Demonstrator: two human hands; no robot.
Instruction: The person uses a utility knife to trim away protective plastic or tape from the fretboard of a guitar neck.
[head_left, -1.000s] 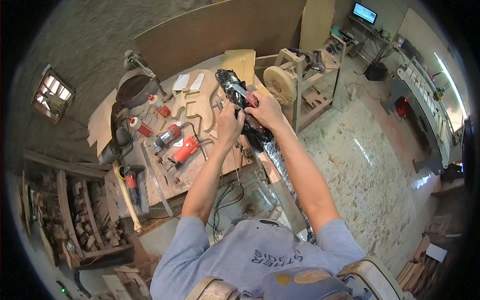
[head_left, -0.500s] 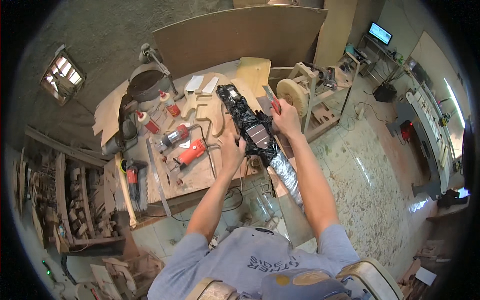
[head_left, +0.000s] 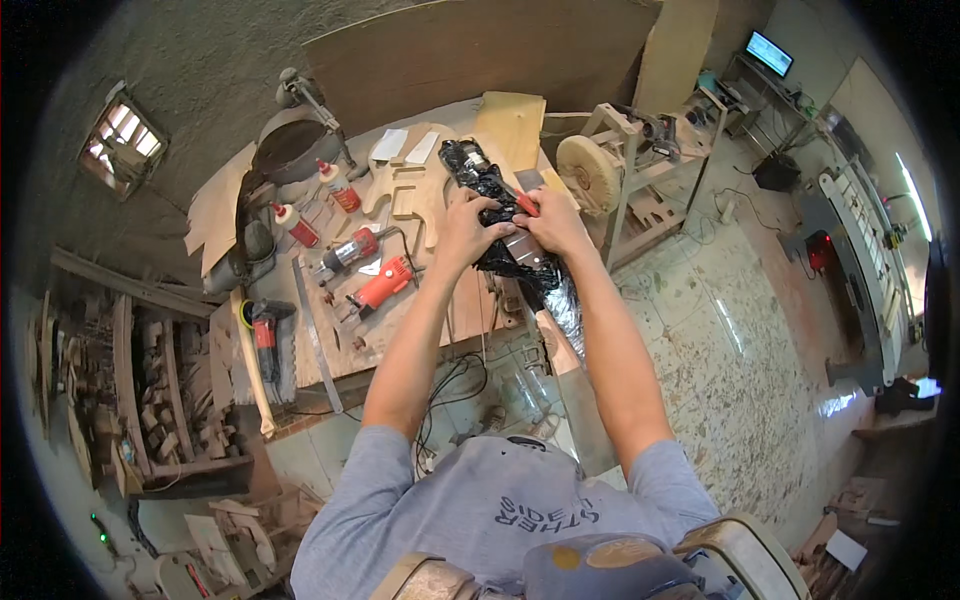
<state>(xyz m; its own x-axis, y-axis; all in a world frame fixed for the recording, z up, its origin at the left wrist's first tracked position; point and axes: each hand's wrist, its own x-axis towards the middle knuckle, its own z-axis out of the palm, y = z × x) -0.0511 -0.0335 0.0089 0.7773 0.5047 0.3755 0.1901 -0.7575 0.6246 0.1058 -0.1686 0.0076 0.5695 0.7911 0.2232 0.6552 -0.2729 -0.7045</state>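
A guitar neck (head_left: 525,249) lies slantwise over the bench's front corner, wrapped in crinkled black plastic (head_left: 497,263) with silvery film at its near end. A stretch of its fretboard with frets shows bare through the wrap. My left hand (head_left: 466,230) presses onto the neck's left side, its fingers closed on the black plastic. In my right hand (head_left: 558,226) is a red-handled utility knife (head_left: 527,203), held at the plastic's right side close to my left fingertips. The blade is hard to make out here.
Left of the neck lie a pale wooden guitar body (head_left: 412,205), two glue bottles (head_left: 296,226), red power tools (head_left: 383,285) and a long metal ruler (head_left: 316,335). A wooden frame with a round wheel (head_left: 588,175) stands right of the bench. Cables (head_left: 455,395) hang below it.
My right hand has brought the knife left and down onto the plastic. My left hand has moved up and inward along the neck, so both hands now meet over the wrap.
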